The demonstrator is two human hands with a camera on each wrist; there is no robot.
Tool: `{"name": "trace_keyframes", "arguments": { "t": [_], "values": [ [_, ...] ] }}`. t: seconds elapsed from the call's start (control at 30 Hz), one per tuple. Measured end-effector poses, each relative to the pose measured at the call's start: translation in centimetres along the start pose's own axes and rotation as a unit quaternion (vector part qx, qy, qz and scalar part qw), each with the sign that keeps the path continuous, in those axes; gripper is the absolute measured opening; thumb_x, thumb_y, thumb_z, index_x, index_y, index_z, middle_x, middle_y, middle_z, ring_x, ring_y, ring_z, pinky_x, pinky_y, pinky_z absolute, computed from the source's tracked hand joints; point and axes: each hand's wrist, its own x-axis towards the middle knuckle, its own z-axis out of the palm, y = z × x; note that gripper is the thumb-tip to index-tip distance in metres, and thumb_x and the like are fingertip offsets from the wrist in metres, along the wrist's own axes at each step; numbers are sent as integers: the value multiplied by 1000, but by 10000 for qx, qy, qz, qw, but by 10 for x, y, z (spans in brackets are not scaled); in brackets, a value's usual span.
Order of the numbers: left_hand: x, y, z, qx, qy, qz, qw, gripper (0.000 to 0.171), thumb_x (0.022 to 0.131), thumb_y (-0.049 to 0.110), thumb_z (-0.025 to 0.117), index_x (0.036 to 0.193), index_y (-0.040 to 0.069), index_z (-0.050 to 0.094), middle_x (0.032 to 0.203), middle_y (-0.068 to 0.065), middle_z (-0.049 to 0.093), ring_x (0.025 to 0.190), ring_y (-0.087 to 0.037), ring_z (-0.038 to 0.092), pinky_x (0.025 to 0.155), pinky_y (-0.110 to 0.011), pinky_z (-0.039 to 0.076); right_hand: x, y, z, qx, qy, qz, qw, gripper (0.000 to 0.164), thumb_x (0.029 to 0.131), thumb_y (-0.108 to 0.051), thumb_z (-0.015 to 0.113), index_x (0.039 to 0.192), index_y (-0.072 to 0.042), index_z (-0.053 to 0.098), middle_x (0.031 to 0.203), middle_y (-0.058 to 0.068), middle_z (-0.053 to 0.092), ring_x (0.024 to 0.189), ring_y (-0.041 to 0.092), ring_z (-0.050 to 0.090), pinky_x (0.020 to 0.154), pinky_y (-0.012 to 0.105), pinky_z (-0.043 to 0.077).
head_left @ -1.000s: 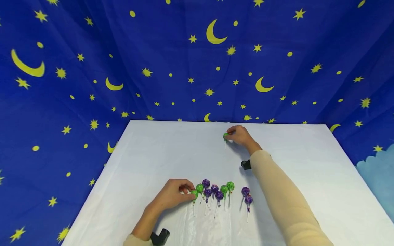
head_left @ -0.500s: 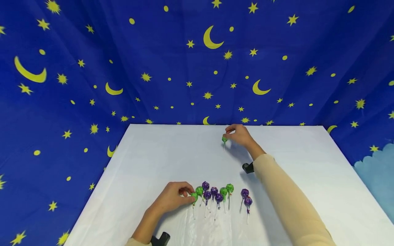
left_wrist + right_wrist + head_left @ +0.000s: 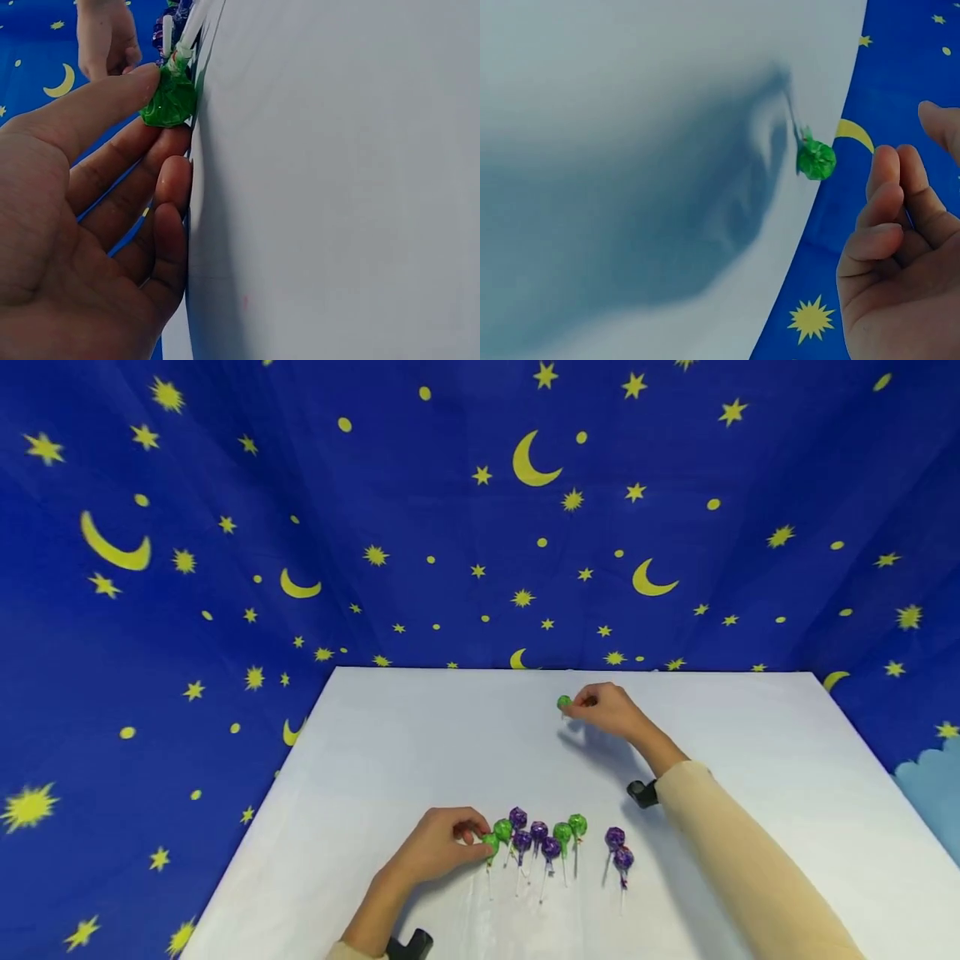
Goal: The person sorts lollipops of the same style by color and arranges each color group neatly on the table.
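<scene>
At the left end of a cluster of lollipops, my left hand (image 3: 442, 843) pinches the wrapped head of a green lollipop (image 3: 171, 101) between thumb and fingers, with its stick lying toward me. Far back on the white table, a single green lollipop (image 3: 817, 160) lies on the surface. My right hand (image 3: 611, 708) is just to the right of it, raised over the table. In the right wrist view a gap shows between those fingers (image 3: 886, 166) and the candy, and the thumb stands apart, holding nothing.
Right of my left hand lie several purple lollipops (image 3: 538, 831) and more green lollipops (image 3: 577, 825), close together. Two purple lollipops (image 3: 615, 837) lie apart to their right. A blue curtain (image 3: 450, 527) with yellow moons and stars hangs behind the white table (image 3: 390, 735).
My right hand has let go of the far green lollipop and drawn back slightly to the right. The left hand keeps its pinch. The head view has shifted a little.
</scene>
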Motion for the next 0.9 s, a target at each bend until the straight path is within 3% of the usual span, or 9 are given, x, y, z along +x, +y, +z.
{"name": "trace_keyframes", "arguments": {
  "t": [0.17,0.3,0.53,0.9],
  "values": [
    [6,3,7,-33,-109,70,9999,20,80,33,79,95,25,70,80,13,63,71,-6,57,67,-26,47,-24,17,-9,-171,-253,-1,9995,32,86,-43,71,85,-11,68,81,5,64,67,20,52,56,34,43],
    [2,2,-2,15,42,57,10000,19,80,31,79,95,24,70,79,12,63,70,-7,57,67,-27,47,-29,10,-8,-165,-540,-297,9980,36,86,-47,69,86,-11,68,85,5,66,68,20,51,59,35,43],
    [-2,0,-2,-4,48,111,9999,20,80,33,79,95,23,70,78,12,62,69,-7,56,65,-27,46,-52,-1,-6,-121,-762,-660,9948,26,88,-39,70,87,-13,68,85,3,67,69,18,54,60,33,45],
    [-1,2,-1,-72,41,49,10000,19,82,33,77,96,24,70,79,10,62,70,-8,56,65,-27,45,-82,-9,5,-318,-528,-848,9945,25,85,-36,74,97,-14,69,81,-6,61,73,15,54,58,30,45]
  ]
}}
